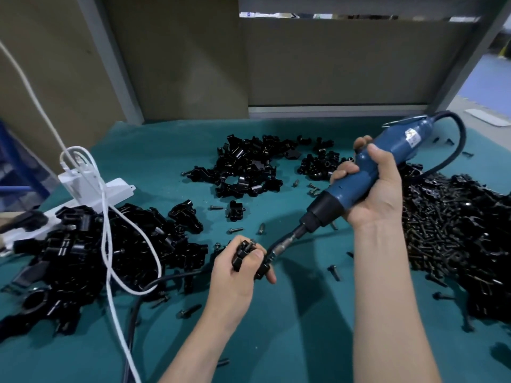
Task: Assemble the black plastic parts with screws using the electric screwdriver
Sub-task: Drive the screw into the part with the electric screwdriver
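My left hand grips a small black plastic part above the green table. My right hand is wrapped round the blue electric screwdriver, which slants down to the left. Its metal bit meets the right side of the held part. Piles of black plastic parts lie at the left and at the back middle. A heap of dark screws sits to the right. Loose screws are scattered between them.
A white power strip lies at the left with a white cable looping over the left pile. The screwdriver's black cord arcs behind my right hand. Another black cable runs off the front edge. Brown panels stand behind.
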### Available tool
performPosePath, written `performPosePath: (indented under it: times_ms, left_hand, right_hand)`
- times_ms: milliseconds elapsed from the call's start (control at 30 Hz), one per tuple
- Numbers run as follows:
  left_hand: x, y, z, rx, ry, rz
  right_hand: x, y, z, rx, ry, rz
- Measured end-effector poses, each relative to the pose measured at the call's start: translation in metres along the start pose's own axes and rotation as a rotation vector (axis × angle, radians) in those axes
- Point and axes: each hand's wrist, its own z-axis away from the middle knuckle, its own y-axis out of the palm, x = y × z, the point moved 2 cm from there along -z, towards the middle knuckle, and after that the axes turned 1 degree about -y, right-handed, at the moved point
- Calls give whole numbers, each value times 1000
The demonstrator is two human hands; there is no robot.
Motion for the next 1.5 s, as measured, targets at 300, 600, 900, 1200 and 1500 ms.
performPosePath:
  times_ms: [300,600,900,1200,1500]
  left_hand:
    - [-3,0,3,3,18,-124]
    - [-4,2,4,77,-9,-121]
    - [-5,-2,5,123,-89,-174]
    - [-7,-1,6,111,-136,-150]
    - [-8,2,7,54,-125,-148]
  right_hand:
    - [-6,9,2,-21,18,-56]
    - [-6,6,0,-41,41,-80]
    - [-8,6,0,-42,39,-47]
    - [-9,1,-3,-90,40,-35]
    - [-13,4,-2,-93,36,-9]
